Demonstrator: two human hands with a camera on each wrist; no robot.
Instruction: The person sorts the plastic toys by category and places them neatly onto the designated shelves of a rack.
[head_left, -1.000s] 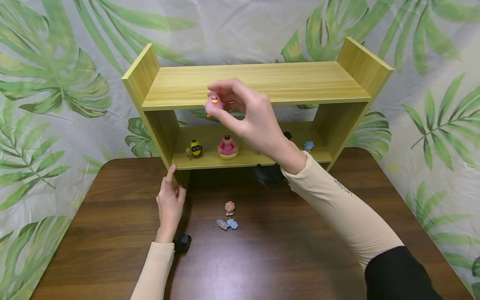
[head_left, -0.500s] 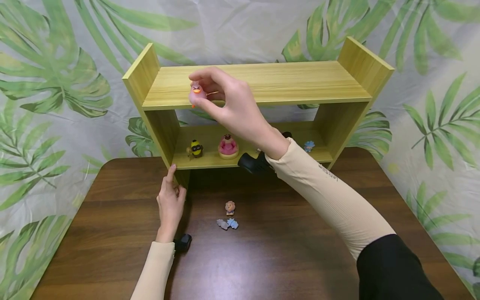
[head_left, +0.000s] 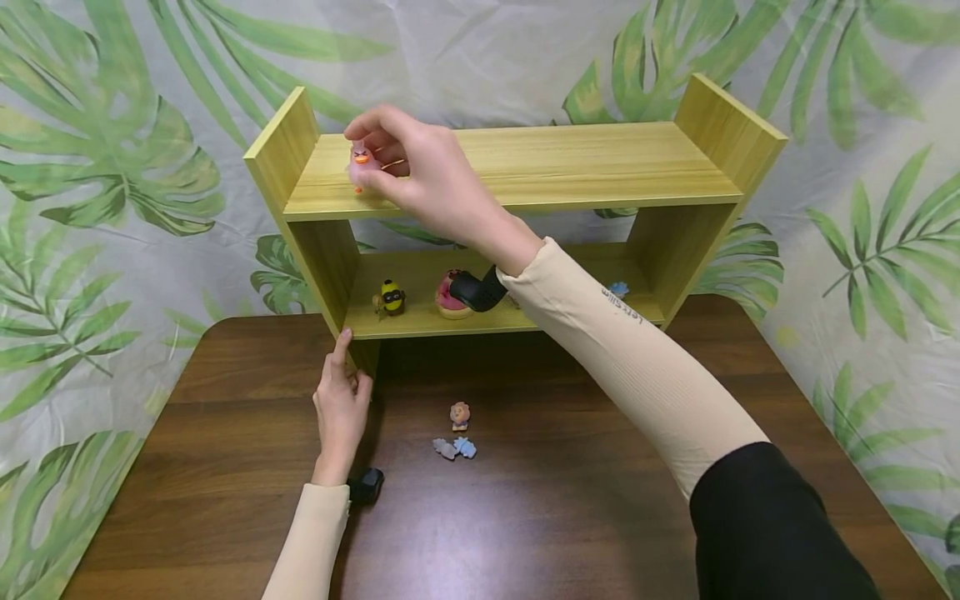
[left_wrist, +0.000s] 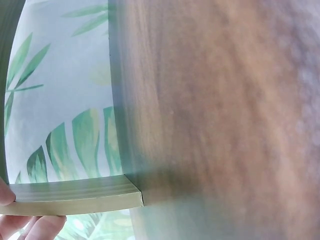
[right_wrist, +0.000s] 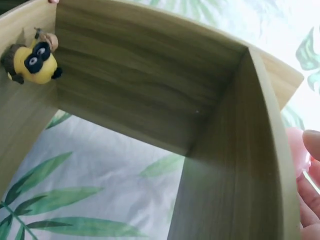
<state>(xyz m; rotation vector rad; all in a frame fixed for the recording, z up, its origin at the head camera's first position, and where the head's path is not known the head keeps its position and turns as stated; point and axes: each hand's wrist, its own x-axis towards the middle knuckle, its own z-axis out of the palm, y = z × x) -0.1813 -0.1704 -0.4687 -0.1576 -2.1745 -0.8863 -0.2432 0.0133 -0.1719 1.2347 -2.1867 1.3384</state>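
My right hand [head_left: 427, 171] pinches a small pink duck figurine [head_left: 363, 167] between thumb and fingers. It holds the duck upright over the left part of the top board of a wooden shelf [head_left: 585, 162]; whether its feet touch the board I cannot tell. In the right wrist view the pink figurine [right_wrist: 297, 150] shows only partly beside the board. My left hand [head_left: 341, 408] grips the shelf's left side panel low down, its index finger stretched up to the lower board's front corner. The left wrist view shows the fingers [left_wrist: 45, 227] on either side of that panel [left_wrist: 85, 197].
On the lower board stand a yellow figurine with black goggles [head_left: 392, 297], a pink seated figurine [head_left: 450, 304] partly hidden by the right wrist's camera, and a blue-haired one [head_left: 618, 289]. A lion figurine [head_left: 460, 416] and grey [head_left: 444, 448] and blue [head_left: 465, 447] pieces lie on the table.
My right hand has moved left and upward with the pink duck figurine, from in front of the top board's edge to over its left part. My left hand has stayed in place.
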